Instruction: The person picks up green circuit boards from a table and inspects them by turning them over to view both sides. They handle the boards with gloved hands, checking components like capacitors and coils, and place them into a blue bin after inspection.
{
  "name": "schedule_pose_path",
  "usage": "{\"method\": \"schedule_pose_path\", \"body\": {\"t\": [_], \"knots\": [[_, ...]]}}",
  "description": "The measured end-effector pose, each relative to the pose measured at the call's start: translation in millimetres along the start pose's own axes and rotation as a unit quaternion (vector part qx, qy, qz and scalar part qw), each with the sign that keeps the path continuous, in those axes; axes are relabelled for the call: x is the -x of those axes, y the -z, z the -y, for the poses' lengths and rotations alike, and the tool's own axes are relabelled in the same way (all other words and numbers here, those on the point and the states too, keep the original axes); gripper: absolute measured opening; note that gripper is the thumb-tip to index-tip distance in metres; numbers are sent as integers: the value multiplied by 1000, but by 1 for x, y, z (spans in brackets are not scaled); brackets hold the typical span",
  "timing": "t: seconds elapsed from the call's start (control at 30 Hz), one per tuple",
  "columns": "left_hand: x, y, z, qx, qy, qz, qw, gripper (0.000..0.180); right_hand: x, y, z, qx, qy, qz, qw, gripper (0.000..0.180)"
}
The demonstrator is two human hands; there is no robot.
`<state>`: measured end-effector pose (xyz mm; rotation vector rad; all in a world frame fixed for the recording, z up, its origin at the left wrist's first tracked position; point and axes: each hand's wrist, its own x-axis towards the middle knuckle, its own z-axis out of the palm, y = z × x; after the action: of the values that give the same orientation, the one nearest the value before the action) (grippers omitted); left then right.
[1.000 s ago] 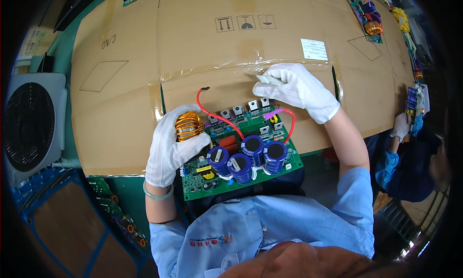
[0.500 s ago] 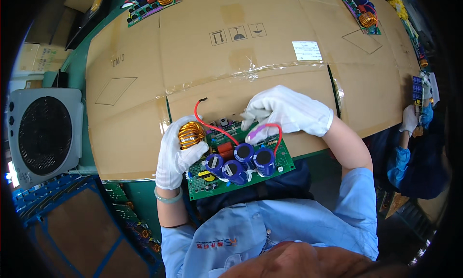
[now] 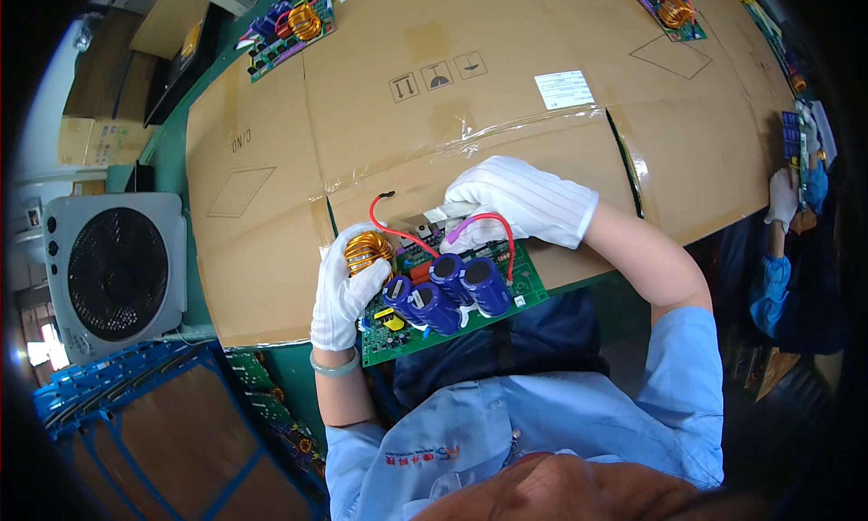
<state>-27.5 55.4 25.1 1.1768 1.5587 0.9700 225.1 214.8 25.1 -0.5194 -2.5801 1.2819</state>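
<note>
A green circuit board (image 3: 425, 339) rests tilted at the near edge of the cardboard. On it stand several blue cylindrical capacitors (image 3: 489, 288), a copper-wound coil (image 3: 368, 251) and red wires (image 3: 403, 234), one ending in a purple sleeve. My left hand (image 3: 340, 290), in a white glove, is closed round the board's left end, with its thumb beside the coil. My right hand (image 3: 515, 203), gloved too, bends over the far edge with its fingers pressed together by the purple sleeve. What those fingers hold, if anything, is hidden.
Similar boards with coils lie at the far left (image 3: 291, 31) and far right (image 3: 669, 10) of the cardboard (image 3: 398, 150). A grey fan (image 3: 116, 272) stands at left, above a blue-framed rack (image 3: 172, 431). A co-worker's gloved hand (image 3: 783, 198) is at the right edge.
My right hand has moved a little left along the board's far edge, and its fingers have closed in lower. My left hand keeps its hold. The whole view has shifted slightly.
</note>
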Motion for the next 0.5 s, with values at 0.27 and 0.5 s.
{"method": "schedule_pose_path", "body": {"t": [0.27,0.5], "knots": [[-1,3,-2,51,43,-1,998,43,24,37,21,-162,-168,25,972,53],[-6,3,1,68,55,13,996,42,37,37,13,-162,-167,-4,973,52]]}}
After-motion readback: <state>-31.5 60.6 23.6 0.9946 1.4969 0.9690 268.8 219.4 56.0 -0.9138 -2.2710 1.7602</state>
